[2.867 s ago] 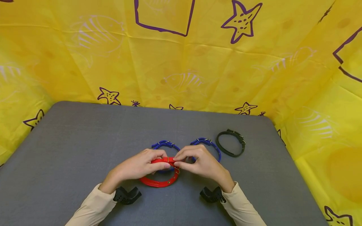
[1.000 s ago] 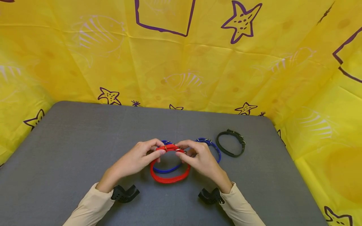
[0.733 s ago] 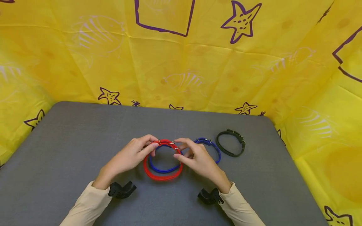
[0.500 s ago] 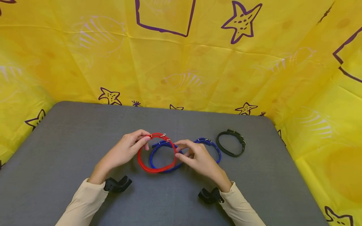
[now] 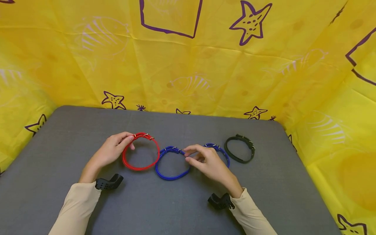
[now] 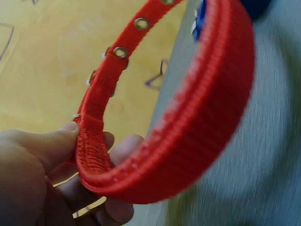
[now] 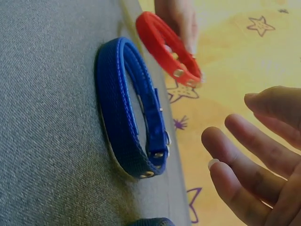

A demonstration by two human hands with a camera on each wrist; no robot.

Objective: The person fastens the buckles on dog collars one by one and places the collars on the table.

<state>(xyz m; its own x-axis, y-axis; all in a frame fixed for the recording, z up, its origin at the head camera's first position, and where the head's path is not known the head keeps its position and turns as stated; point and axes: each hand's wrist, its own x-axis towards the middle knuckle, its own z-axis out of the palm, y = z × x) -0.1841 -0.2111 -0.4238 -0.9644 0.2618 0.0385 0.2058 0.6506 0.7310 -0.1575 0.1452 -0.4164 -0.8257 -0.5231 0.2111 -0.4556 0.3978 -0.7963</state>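
A red buckled collar [image 5: 141, 168] with metal eyelets hangs from my left hand [image 5: 110, 150], which pinches its strap beside the buckle. In the left wrist view the thumb and fingers close on the red webbing [image 6: 207, 127], and the loop tilts above the grey table. My right hand [image 5: 210, 163] holds nothing; its fingers are relaxed and apart in the right wrist view [image 7: 254, 165]. A blue collar [image 5: 171, 178] lies buckled in a ring just left of its fingertips. Behind that hand, a second blue collar [image 5: 227, 160] is partly hidden.
A dark green collar [image 5: 239, 160] lies buckled at the right, beyond the second blue one. The grey table [image 5: 164, 209] ends at a yellow cloth backdrop [image 5: 164, 65] with sea drawings, at the back and both sides. Black wrist mounts [image 5: 110, 182] sit on both forearms.
Both hands held the red collar at its buckle over the near blue collar. The right hand let go, and the left hand has carried the red collar leftward. The other collars stayed put.
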